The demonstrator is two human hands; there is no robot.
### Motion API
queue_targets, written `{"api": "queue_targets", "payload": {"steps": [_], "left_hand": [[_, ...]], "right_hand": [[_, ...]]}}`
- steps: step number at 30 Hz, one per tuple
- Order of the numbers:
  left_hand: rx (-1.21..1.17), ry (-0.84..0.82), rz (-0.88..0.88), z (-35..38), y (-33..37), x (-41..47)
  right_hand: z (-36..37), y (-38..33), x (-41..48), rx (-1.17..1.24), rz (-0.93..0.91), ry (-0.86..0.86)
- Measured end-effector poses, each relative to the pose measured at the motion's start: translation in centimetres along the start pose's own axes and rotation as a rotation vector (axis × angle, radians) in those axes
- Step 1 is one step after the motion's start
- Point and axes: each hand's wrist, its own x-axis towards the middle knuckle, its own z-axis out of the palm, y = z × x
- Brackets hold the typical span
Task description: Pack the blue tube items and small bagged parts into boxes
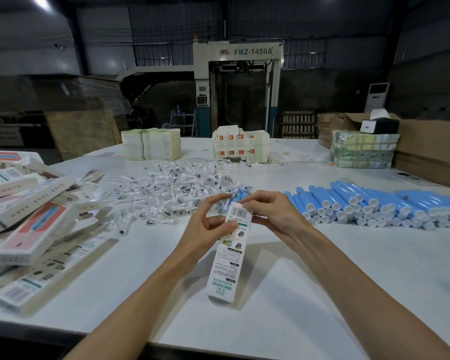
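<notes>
While the long white printed carton (229,255) stood tilted above the white table (374,245), the left hand (205,227) gripped its upper side and the right hand (273,211) pinched its top flap; blue plastic tubes (374,203) lay stacked rightward, small clear bagged parts (177,185) heaped behind.

Printed box (229,255) held tilted near stacked blue tubes (374,203).
</notes>
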Motion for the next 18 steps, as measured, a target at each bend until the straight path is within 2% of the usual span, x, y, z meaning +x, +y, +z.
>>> {"api": "queue_targets", "payload": {"steps": [9, 13, 16, 18], "left_hand": [[0.067, -0.032, -0.008, -0.1, -0.7, 0.1], [0.007, 0.071, 0.014, -0.3, -0.7, 0.4], [-0.016, 0.128, 0.027, -0.5, -0.7, 0.5], [-0.039, 0.149, 0.017, -0.5, -0.7, 0.6]], "right_hand": [[-0.7, 0.5, 0.0, 0.053, 0.151, -0.053], [0.6, 1.0, -0.3, 0.133, 0.022, -0.095], [1.8, 1.4, -0.5, -0.118, -0.148, -0.012], [2.2, 1.6, -0.7, -0.202, -0.231, 0.023]]}}
